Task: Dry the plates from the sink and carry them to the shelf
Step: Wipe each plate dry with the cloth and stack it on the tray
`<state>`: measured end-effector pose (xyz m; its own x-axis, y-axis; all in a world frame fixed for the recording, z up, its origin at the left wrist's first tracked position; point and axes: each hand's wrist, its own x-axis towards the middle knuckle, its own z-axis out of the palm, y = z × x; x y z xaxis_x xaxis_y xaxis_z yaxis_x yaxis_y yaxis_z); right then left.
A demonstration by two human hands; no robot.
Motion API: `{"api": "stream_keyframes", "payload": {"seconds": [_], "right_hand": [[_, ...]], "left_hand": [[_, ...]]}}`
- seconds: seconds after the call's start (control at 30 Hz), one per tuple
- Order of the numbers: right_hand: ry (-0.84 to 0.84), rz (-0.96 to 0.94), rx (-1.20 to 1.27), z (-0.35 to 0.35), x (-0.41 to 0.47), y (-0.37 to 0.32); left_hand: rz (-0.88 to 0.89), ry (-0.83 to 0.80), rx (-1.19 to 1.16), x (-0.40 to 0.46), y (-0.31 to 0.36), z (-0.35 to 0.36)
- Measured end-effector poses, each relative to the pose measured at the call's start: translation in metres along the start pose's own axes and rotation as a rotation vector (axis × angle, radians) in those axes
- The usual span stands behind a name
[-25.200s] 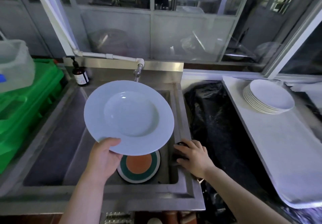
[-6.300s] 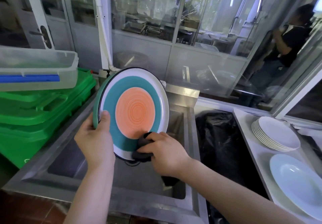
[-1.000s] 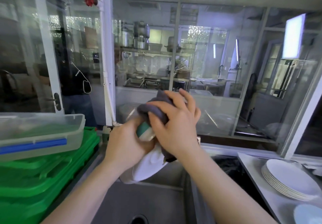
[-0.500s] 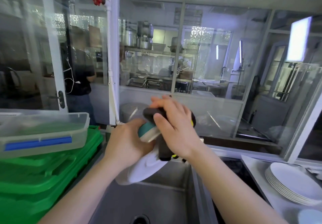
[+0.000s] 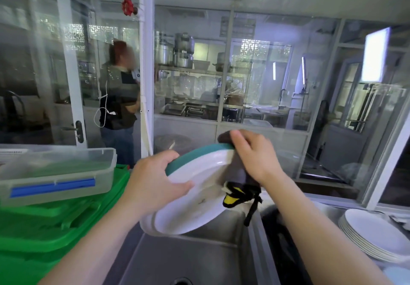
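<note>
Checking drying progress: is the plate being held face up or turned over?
Turned over: the plate shows its white underside, teal rim on its far side.

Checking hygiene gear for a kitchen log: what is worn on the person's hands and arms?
Nothing shows: the left hand and right hand are bare, without gloves, rings or watch, and both forearms are uncovered up to the picture's edge, with no sleeve in view.

A: What colours does the plate (image 5: pixel 190 205) show?
B: White underside, teal rim.
A: The cloth (image 5: pixel 238 178)?
B: Dark grey, with a yellow-and-black tag.
A: And left?
B: Green crates (image 5: pixel 55 225); clear box (image 5: pixel 55 174), blue clip.
</note>
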<state>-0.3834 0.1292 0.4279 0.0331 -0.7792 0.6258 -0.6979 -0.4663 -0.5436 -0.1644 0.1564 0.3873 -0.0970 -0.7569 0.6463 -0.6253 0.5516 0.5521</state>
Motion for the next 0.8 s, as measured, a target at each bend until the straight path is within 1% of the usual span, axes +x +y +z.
{"api": "stream_keyframes", "payload": {"seconds": [0.07, 0.13, 0.2, 0.23, 0.33, 0.43, 0.5, 0.57, 0.63, 0.7, 0.8], "right_hand": [[0.019, 0.174, 0.311, -0.007, 0.002, 0.017], [0.071, 0.344, 0.502, -0.009, 0.001, 0.031], [0.138, 0.492, 0.688, -0.007, -0.005, 0.041], [0.163, 0.536, 0.757, -0.004, -0.010, 0.044], [0.168, 0.553, 0.839, 0.013, -0.027, 0.042], [0.156, 0.562, 0.949, 0.028, -0.037, 0.029], [0.108, 0.588, 1.057, 0.026, -0.037, 0.023], [0.054, 0.585, 1.142, 0.018, -0.037, 0.021], [0.043, 0.518, 1.207, 0.008, -0.036, 0.019], [0.087, 0.435, 1.205, -0.001, -0.031, 0.019], [0.147, 0.345, 1.122, -0.015, -0.025, 0.016]], "left_hand": [[-0.030, 0.028, -0.106, 0.004, 0.000, -0.013], [-0.085, 0.090, -0.267, 0.007, 0.001, -0.024], [-0.145, 0.171, -0.496, 0.011, -0.001, -0.030], [-0.173, 0.217, -0.619, 0.013, -0.002, -0.031], [-0.251, 0.389, -0.894, 0.019, -0.005, -0.023], [-0.320, 0.554, -1.056, 0.020, -0.003, -0.008], [-0.327, 0.599, -1.118, 0.018, -0.006, 0.002], [-0.334, 0.589, -1.148, 0.015, -0.013, 0.010], [-0.344, 0.509, -1.197, 0.014, -0.025, 0.019], [-0.374, 0.362, -1.223, 0.013, -0.040, 0.029], [-0.428, 0.145, -1.204, 0.010, -0.055, 0.041]]}}
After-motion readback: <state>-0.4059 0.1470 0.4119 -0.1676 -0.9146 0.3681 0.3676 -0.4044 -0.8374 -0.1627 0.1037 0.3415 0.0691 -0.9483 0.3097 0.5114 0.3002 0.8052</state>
